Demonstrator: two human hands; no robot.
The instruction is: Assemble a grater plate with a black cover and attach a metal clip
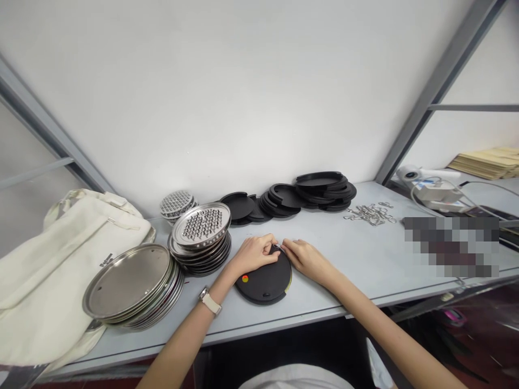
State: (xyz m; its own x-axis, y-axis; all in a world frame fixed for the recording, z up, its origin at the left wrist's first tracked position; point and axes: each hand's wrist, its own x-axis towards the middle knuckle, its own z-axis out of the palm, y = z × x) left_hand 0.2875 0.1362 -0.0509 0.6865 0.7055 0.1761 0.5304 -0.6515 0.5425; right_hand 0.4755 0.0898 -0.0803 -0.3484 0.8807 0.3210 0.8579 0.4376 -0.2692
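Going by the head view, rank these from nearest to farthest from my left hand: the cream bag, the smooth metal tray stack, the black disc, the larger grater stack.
From the left hand:
1. Black disc: right beneath the thumb.
2. Larger grater stack: just left.
3. Smooth metal tray stack: farther left.
4. Cream bag: far left.

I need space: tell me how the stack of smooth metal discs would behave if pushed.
The stack of smooth metal discs would probably slide apart, since its edges sit unevenly. The rimmed metal suggests stiff discs. Tipping seems unlikely, given the low, wide shape.
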